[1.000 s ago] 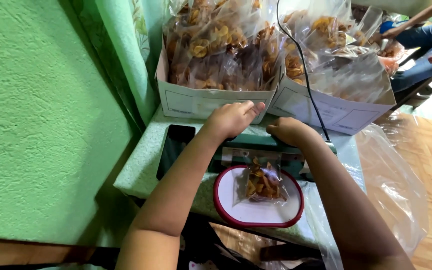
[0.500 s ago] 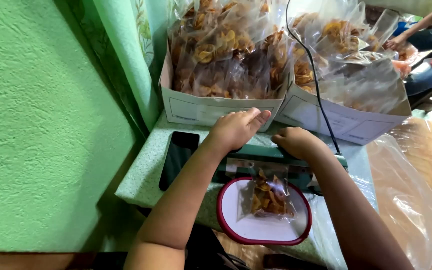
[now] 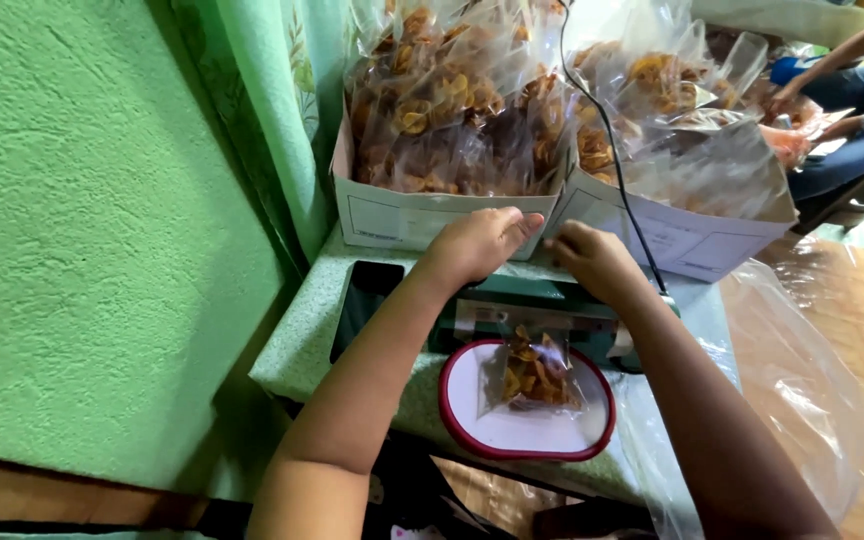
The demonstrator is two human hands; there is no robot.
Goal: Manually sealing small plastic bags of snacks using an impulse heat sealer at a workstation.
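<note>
Small clear bag of orange-brown chips (image 3: 535, 372) lies flat on a white tray w/ red rim (image 3: 472, 425), its top edge tucked under the green sealer bar (image 3: 532, 300), which both hands press on.

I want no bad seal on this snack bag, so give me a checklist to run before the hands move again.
1. Both hands on the sealer: ok. The left hand and right hand press down on the green heat sealer.
2. Bag mouth under the bar: ok. The small clear bag of chips runs up into it.
3. Bag body supported: ok, it lies on the white red-rimmed plate.
4. Seal finished: cannot tell.
5. Black cable clear of hands: ok, it passes beside the right hand.
6. Phone out of the way: ok, left of the sealer.
</note>
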